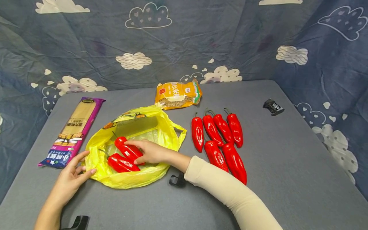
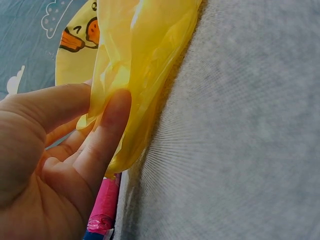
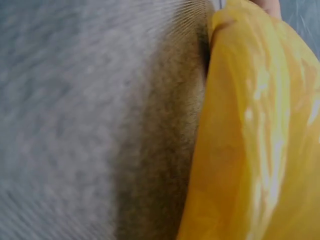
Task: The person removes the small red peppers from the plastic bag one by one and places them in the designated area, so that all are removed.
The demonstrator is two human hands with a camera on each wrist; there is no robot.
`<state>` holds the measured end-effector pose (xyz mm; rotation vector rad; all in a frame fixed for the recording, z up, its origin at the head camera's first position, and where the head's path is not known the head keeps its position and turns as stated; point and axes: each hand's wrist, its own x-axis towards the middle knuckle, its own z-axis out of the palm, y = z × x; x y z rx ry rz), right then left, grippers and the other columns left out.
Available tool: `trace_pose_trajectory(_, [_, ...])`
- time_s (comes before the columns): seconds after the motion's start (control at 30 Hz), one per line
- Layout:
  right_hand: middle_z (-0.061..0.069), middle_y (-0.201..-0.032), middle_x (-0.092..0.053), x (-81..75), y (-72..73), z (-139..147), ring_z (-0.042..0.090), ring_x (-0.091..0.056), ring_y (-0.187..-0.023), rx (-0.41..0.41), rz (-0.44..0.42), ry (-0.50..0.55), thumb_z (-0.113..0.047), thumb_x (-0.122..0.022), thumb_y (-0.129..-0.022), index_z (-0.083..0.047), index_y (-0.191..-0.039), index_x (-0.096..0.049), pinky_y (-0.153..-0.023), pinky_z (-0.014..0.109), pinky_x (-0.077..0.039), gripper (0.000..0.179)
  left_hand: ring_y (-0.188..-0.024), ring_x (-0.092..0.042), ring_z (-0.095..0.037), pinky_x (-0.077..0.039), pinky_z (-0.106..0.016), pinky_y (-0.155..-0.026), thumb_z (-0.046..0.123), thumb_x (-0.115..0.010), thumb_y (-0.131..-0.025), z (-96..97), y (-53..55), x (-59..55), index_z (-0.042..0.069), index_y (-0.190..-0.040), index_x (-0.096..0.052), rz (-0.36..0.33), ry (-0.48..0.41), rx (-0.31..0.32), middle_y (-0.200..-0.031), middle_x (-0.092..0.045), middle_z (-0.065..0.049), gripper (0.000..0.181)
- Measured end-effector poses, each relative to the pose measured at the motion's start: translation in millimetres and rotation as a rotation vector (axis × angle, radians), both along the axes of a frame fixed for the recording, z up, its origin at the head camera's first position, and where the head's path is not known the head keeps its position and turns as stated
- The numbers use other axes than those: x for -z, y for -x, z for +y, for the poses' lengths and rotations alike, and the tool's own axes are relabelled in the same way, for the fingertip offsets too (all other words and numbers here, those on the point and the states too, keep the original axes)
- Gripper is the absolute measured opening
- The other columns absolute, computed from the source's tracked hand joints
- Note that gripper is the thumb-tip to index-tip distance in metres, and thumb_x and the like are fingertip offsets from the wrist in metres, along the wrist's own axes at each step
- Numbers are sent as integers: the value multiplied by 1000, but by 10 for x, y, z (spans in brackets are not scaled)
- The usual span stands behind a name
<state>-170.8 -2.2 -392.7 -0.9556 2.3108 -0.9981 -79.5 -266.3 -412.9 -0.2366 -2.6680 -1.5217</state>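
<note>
A yellow plastic bag (image 1: 135, 179) lies with its mouth spread wide on the table. My left hand (image 1: 69, 179) pinches the bag's left rim between thumb and fingers; the left wrist view shows the thin yellow film (image 2: 150, 45) in that grip. Inside the bag are two red peppers, a lower one (image 1: 120, 163) and an upper one (image 1: 122, 144). Reaching in from the right, my right hand (image 1: 150, 151) holds the upper pepper with thumb and fingers on either side. In the right wrist view, the bag's yellow wall (image 3: 240, 140) hides this hand's work.
Several red peppers (image 1: 196, 134) lie right of the bag. A purple noodle pack (image 1: 74, 124) is at the left, an orange food packet (image 1: 178, 95) at the back. A small black packet (image 1: 273, 107) sits far right on the grey table (image 1: 287, 166).
</note>
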Motion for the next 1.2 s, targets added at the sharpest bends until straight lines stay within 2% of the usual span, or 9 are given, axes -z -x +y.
trace_pose_trajectory(0.2, [2,-129,-47,-16,-17,20,9,-48,-106,63,-131,62,-8,-72,-75,-20,-136,-40,-84,18,-37,70,-76,-53,0,-45,-15,-59,-7,-60,-82,-7,4,2,1,-136,-31,16,0,14,-113,-37,0,62])
trace_pose_trajectory(0.37, [3,-128,-48,-76,-50,83,8,-50,-104,89,-158,55,-7,-72,-76,-21,-137,-40,-82,18,-38,70,-76,-53,0,-45,-15,-59,-7,-60,-82,-1,9,-10,1,-136,-31,27,6,23,-113,-36,2,62])
trace_pose_trajectory(0.53, [4,-127,-48,-188,-99,230,10,-49,-104,74,-193,74,-5,-70,-77,-20,-137,-39,-83,21,-39,68,-75,-53,0,-44,-15,-58,-5,-60,-83,-4,1,-15,2,-136,-30,17,21,26,-115,-35,-3,62])
trace_pose_trajectory(0.67, [3,-131,-43,-306,-163,420,10,-46,-106,15,-166,100,-5,-68,-79,-17,-138,-37,-85,22,-39,67,-73,-53,0,-44,-16,-56,-4,-60,-83,-5,-6,-17,3,-137,-30,14,27,22,-116,-35,-4,62])
trace_pose_trajectory(0.8, [5,-119,-46,-463,-294,694,14,-50,-85,-4,-101,137,-7,-66,-81,-19,-138,-36,-70,24,-45,66,-74,-52,0,-44,-16,-56,-4,-60,-83,-8,-8,-15,3,-137,-31,12,30,17,-116,-35,-4,62])
trace_pose_trajectory(0.9, [5,-111,-44,-590,-438,963,16,-52,-72,50,-83,194,-11,-66,-82,-24,-138,-36,-62,26,-48,66,-75,-52,-1,-44,-15,-58,-2,-60,-83,-13,-4,-11,3,-137,-31,3,37,16,-118,-35,-7,61])
trace_pose_trajectory(1.07, [2,-119,-42,-743,-702,1468,16,-55,-78,196,-20,321,-11,-67,-81,-25,-138,-37,-70,29,-49,66,-75,-52,-1,-44,-15,-59,-1,-61,-83,-18,3,-10,2,-136,-31,1,44,13,-118,-35,-10,61])
trace_pose_trajectory(1.2, [-2,-124,-41,-740,-905,1874,17,-53,-76,349,94,353,-7,-68,-79,-24,-137,-37,-67,28,-48,68,-75,-52,-1,-44,-16,-58,-2,-61,-83,-17,-1,-14,1,-136,-31,3,39,10,-116,-35,-7,60])
